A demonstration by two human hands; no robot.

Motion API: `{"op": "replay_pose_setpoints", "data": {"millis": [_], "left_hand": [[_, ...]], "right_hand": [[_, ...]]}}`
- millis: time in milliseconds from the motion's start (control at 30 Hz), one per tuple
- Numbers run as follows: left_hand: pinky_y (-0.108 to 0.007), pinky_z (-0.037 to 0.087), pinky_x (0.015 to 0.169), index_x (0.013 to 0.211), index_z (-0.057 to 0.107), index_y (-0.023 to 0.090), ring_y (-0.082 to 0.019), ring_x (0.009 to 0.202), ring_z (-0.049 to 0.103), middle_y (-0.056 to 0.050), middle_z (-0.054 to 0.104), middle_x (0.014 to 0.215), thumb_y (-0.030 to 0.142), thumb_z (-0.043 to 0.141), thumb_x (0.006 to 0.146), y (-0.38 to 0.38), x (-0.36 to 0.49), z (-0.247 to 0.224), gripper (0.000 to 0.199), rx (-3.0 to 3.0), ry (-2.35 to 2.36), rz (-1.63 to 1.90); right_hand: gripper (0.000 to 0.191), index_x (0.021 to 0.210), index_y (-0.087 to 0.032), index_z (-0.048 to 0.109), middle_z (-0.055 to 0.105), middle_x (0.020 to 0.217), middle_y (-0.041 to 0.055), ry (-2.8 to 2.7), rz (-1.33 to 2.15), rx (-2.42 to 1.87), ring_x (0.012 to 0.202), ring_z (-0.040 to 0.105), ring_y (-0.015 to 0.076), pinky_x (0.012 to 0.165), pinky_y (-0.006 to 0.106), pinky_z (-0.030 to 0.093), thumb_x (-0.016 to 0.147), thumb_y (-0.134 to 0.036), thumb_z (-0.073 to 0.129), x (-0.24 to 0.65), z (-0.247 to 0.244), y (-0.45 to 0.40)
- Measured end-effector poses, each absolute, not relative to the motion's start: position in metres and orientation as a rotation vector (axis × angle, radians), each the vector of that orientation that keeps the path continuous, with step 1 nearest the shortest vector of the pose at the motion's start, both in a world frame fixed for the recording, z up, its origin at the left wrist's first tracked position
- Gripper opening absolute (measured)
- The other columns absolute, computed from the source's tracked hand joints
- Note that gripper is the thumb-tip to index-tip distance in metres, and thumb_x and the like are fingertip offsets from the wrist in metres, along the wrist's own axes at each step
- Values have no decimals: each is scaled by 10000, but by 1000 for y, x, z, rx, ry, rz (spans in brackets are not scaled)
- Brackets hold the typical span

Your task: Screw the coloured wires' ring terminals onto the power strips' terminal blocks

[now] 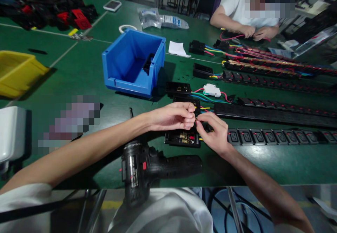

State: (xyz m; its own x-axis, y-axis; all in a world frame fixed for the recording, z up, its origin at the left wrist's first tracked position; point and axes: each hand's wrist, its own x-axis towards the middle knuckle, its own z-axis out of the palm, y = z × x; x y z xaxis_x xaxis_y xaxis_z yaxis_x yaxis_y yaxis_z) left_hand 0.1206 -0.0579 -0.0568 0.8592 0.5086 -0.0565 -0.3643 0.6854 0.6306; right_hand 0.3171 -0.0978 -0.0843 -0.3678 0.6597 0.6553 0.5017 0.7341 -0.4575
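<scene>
My left hand (172, 117) is closed, its fingers curled together above the black terminal boxes. Thumb and forefinger of my right hand (214, 133) pinch at the left fingertips, around something too small to make out. Just below them lies an open black terminal box (181, 138) with brass terminals and a red piece inside. It sits at the end of a power strip (271, 137) with a row of black sockets, partly hidden by my right hand. Nearer to me a black cordless drill (163, 166) lies on its side by the table edge.
A blue bin (126, 85) holding black parts stands beyond my left arm. More strips with coloured wires (265, 62) lie to the right, near a co-worker's hands (254, 32). A yellow bin (21, 73) and a white device (13, 133) stand left.
</scene>
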Motion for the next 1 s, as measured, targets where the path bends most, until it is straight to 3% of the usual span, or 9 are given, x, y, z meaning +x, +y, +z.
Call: {"op": "replay_pose_setpoints", "data": {"millis": [200, 733, 1000], "left_hand": [[-208, 378, 613, 784, 492, 147, -93, 615, 428, 14, 419, 639, 46, 529, 798, -57, 119, -57, 108, 645, 200, 468], [-203, 369, 587, 717, 458, 163, -81, 584, 423, 39, 399, 613, 76, 653, 711, -61, 122, -54, 214, 628, 235, 452], [-197, 335, 585, 780, 472, 162, -63, 587, 414, 42, 446, 649, 109, 650, 777, -60, 122, -58, 186, 767, 307, 601]], "right_hand": [[167, 883, -164, 586, 632, 843, 35, -2039, 229, -876, 792, 596, 119, 733, 264, 496, 775, -38, 608, 317, -84, -99], [106, 874, -172, 592, 637, 819, 38, -2039, 219, -889, 772, 598, 124, 707, 278, 506, 810, -90, 576, 317, -83, -99], [128, 868, -166, 592, 635, 815, 35, -2018, 200, -870, 768, 601, 118, 696, 269, 503, 789, -66, 599, 317, -82, -100]]}}
